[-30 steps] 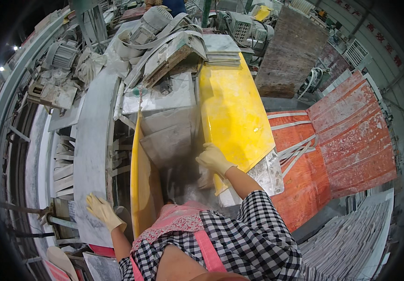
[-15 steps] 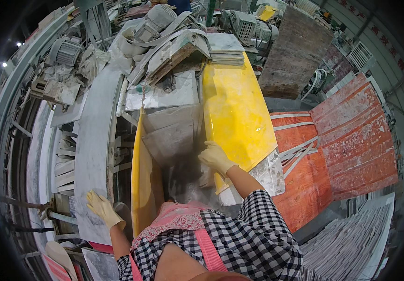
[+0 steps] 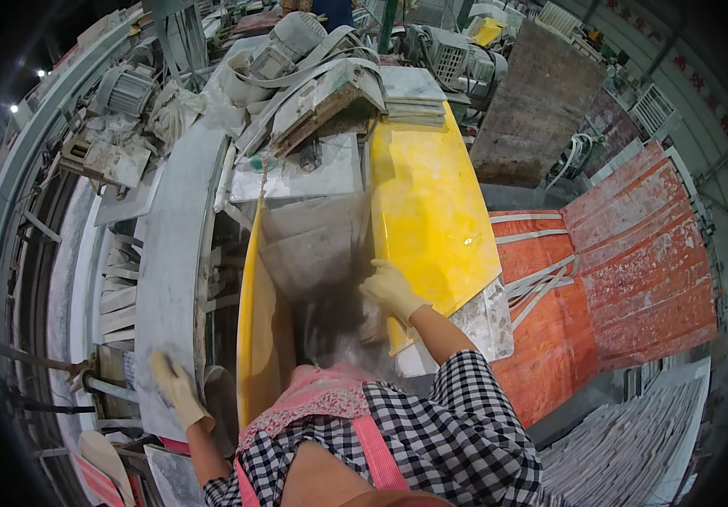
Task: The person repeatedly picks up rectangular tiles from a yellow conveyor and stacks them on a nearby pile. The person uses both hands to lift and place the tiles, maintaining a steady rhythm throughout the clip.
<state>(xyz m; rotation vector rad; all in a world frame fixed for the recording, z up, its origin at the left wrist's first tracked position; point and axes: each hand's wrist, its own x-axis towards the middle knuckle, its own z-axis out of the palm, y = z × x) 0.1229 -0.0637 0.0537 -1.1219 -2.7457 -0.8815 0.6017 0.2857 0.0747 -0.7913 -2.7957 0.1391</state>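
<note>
Left hand [image 3: 176, 390] lower on slab [image 3: 174, 279]

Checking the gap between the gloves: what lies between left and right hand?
Head view: between the left hand on the grey slab and the right hand on the yellow cover lie the yellow side guard and a dusty grey chute.

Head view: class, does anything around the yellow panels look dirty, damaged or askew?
Grey dust coats the slab between the yellow panels. The gloved right hand rests on the right panel's edge; nothing looks broken.
</note>
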